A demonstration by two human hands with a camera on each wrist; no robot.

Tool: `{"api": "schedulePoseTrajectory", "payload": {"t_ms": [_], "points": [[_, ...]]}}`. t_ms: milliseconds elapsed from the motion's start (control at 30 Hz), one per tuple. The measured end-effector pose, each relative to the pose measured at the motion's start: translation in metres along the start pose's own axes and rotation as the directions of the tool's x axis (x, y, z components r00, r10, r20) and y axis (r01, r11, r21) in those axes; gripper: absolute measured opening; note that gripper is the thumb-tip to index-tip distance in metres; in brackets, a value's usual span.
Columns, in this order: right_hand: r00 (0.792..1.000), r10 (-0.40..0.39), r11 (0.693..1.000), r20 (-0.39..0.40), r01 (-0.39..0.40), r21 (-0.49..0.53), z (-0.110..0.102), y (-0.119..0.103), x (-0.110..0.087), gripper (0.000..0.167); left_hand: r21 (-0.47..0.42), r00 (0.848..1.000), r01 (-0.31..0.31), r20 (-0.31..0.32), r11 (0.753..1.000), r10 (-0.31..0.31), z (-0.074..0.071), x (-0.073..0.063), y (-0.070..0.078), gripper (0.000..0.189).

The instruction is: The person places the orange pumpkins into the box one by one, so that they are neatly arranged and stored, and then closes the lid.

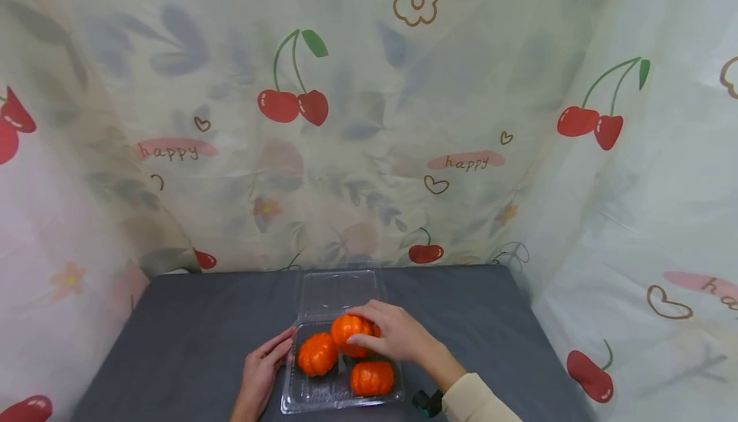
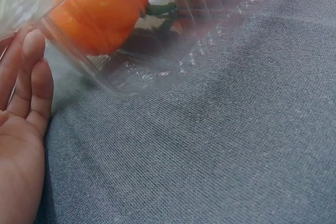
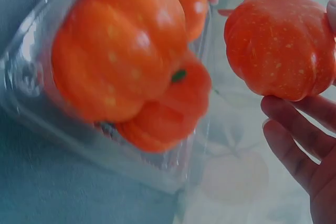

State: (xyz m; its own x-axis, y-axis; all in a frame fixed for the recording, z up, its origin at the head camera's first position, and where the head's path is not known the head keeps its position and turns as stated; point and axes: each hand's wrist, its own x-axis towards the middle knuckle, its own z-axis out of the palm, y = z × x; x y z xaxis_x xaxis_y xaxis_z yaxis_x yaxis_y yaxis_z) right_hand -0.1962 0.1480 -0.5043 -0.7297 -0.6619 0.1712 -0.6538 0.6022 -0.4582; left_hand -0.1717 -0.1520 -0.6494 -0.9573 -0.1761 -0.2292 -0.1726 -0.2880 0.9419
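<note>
A clear plastic clamshell container [image 1: 340, 403] stands on the table with its lid [image 1: 339, 291] folded back. My right hand [image 1: 398, 332] grips an orange toy pumpkin [image 3: 278, 43] between thumb and fingers, raised over the container's back right part. Inside the tray lie one pumpkin [image 1: 318, 354] at the left, another pumpkin [image 1: 372, 378] at the front right, and a third pumpkin [image 3: 168, 111], mostly hidden by my right hand in the head view. My left hand [image 1: 262, 371] touches the container's left rim with nearly straight fingers [image 2: 42, 82].
A dark grey cloth [image 1: 461, 326] covers the table. Pale curtains [image 1: 369, 153] printed with cherries and flowers enclose the back and both sides. A small dark object [image 1: 426, 403] sits by my right wrist.
</note>
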Motion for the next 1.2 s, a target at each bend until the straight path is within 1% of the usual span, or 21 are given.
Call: {"api": "schedulePoseTrajectory", "payload": {"t_ms": [200, 300, 367, 633, 833, 1067, 1200], "points": [[0.997, 0.008, 1.0, 0.08, -0.008, 0.004, 0.011, -0.011, 0.003, 0.057, -0.001, 1.0, -0.005, 0.013, 1.0, 0.005, 0.0, 0.001, 0.001, 0.05], [0.994, 0.013, 1.0, 0.106, -0.015, 0.018, 0.017, -0.018, 0.006, 0.057, 0.001, 1.0, 0.001, 0.001, 1.0, -0.001, -0.002, 0.001, 0.002, 0.049], [0.993, 0.009, 1.0, 0.115, -0.012, 0.029, 0.021, -0.021, 0.007, 0.057, 0.004, 1.0, -0.005, -0.005, 1.0, 0.005, -0.003, 0.002, 0.003, 0.048], [0.99, -0.064, 0.997, 0.123, 0.058, 0.054, 0.034, -0.027, 0.007, 0.054, 0.004, 1.0, 0.006, -0.008, 1.0, -0.006, -0.002, 0.002, 0.004, 0.052], [0.984, -0.066, 0.997, 0.163, 0.059, 0.045, 0.042, -0.029, 0.005, 0.053, 0.006, 1.0, 0.023, -0.014, 1.0, -0.023, 0.0, 0.002, 0.002, 0.054], [0.977, -0.059, 0.998, 0.205, 0.06, 0.001, 0.054, -0.032, 0.006, 0.053, 0.001, 1.0, 0.021, -0.008, 1.0, -0.021, 0.0, 0.001, 0.001, 0.053], [0.978, -0.063, 0.998, 0.197, 0.068, -0.017, 0.059, -0.034, 0.006, 0.052, 0.0, 1.0, 0.012, -0.004, 1.0, -0.012, 0.0, 0.001, 0.0, 0.049]]}}
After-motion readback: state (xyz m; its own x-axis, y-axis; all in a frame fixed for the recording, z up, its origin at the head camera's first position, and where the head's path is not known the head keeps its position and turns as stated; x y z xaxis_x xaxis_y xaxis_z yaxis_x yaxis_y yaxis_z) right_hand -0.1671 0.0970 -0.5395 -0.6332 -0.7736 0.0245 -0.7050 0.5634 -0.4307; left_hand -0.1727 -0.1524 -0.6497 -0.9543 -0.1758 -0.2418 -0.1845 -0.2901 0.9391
